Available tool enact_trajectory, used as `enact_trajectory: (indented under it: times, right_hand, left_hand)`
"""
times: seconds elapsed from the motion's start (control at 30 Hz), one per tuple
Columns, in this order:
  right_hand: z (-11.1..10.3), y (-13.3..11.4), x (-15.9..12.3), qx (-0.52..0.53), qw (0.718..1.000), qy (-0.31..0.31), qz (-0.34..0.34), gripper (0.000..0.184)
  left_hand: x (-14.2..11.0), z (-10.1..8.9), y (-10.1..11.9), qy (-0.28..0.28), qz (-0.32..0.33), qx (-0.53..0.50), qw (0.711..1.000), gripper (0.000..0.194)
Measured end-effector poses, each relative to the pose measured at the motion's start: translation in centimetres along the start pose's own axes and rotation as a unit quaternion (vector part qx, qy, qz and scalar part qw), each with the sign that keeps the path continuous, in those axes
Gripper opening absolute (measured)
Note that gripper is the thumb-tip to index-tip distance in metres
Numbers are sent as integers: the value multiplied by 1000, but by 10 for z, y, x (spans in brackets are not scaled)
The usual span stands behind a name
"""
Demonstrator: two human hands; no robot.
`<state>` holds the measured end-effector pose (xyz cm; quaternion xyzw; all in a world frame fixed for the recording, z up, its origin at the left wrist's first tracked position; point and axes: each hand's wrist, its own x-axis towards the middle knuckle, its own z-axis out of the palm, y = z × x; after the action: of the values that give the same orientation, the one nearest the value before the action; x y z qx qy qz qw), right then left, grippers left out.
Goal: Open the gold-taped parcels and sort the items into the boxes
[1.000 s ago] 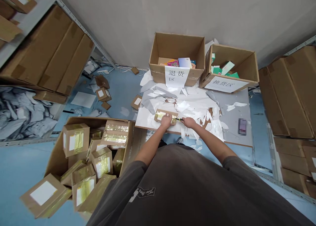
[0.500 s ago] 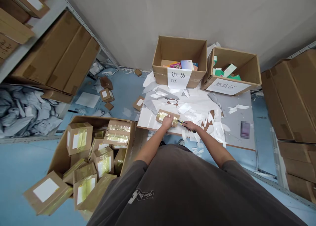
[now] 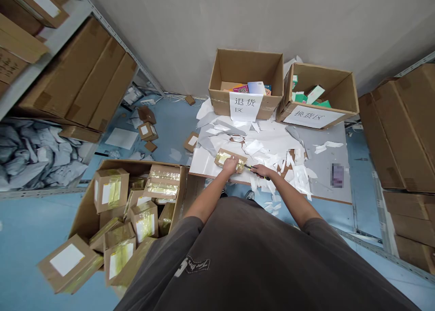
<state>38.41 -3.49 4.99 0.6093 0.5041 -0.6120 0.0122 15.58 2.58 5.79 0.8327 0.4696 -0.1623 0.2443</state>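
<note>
A small cardboard box (image 3: 221,158) sealed with shiny yellowish tape lies at the front edge of the table. My left hand (image 3: 231,165) is closed over its near side and holds it down. On its right, my right hand (image 3: 261,170) grips a slim black-and-yellow cutting tool (image 3: 250,167), whose exact kind I cannot make out. The tool's tip points left and meets the box's right end, close to the tape. My right fingers hide part of the handle. Torn white paper scraps (image 3: 254,147) lie around and behind both hands.
Two open cartons with paper signs, one holding books (image 3: 256,88) and one green-and-white boxes (image 3: 316,93), stand along the table's back. At left, a large carton (image 3: 185,184) is heaped with taped parcels. Shelving with big boxes (image 3: 78,75) flanks both sides.
The tool and my right hand have shifted very slightly at the box's right end. My left hand stays on the box. The whole view has moved a little.
</note>
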Motion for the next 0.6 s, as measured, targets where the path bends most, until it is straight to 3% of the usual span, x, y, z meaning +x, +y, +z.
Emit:
enact_trajectory:
  times: [0.2, 0.33, 0.53, 0.6]
  right_hand:
    - [6, 0, -6, -28, 999, 33, 20, 46]
    - [-5, -4, 2, -136, 990, 37, -3, 41]
    - [-14, -23, 23, -350, 934, 68, -16, 24]
    - [-14, -23, 23, -388, 920, 52, -20, 23]
  left_hand:
    - [-1, 1, 1, 2, -5, -4, 1000, 95]
    - [-3, 2, 1, 6, -1, -7, 1000, 96]
    - [2, 6, -3, 0, 3, -13, 1000, 101]
    - [4, 7, -5, -4, -2, -16, 1000, 104]
